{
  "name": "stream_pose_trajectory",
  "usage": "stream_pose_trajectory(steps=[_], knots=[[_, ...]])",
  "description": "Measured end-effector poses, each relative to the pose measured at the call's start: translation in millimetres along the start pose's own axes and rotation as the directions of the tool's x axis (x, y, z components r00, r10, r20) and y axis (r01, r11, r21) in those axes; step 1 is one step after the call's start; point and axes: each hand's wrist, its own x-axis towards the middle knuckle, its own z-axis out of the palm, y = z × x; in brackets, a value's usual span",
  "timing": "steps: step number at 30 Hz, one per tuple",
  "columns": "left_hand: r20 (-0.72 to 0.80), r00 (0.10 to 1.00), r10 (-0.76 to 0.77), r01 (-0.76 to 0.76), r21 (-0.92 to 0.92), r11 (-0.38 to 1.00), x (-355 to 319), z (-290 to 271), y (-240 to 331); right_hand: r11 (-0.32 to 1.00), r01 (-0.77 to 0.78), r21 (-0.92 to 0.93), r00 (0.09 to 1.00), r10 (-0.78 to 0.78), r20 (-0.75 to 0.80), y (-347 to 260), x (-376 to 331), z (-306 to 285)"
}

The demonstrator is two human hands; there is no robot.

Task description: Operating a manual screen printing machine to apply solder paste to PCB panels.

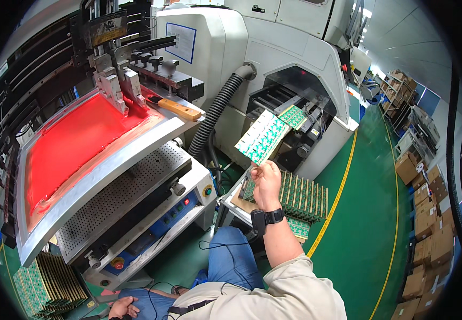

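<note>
My right hand is stretched out in front of me, its fingers pinching the near edge of a green and white circuit board panel. The panel is held tilted at the opening of a white machine. Just beyond it, another green circuit board panel lies at the machine's rails, partly overlapped in view. Below my right hand, several circuit board panels stand in a row on a low stand. My left hand rests low by my thigh, fingers loosely bent and holding nothing.
At left, a screen printing frame carries red ink and a wooden-handled scraper above a perforated plate. More boards stand at lower left. A ribbed hose runs between the machines. Cardboard boxes line the right side.
</note>
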Motion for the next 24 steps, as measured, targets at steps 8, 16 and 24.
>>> stream_pose_trajectory(steps=[8, 16, 24], knots=[[0.002, 1.0, -0.017, 0.017, -0.024, 1.0, -1, 2, 1, 0.999, 0.015, -0.032, 1.0, -0.015, 0.0, -9, 9, -5], [0.024, 1.0, -0.02, 0.021, -0.045, 0.999, 3, -3, -2, 0.996, 0.02, -0.086, 1.0, -0.021, -0.007, -14, 25, -14], [0.037, 0.999, -0.004, 0.005, -0.037, 0.999, 9, -9, -7, 0.985, 0.073, -0.155, 0.997, -0.078, -0.028, -33, 67, -29]])
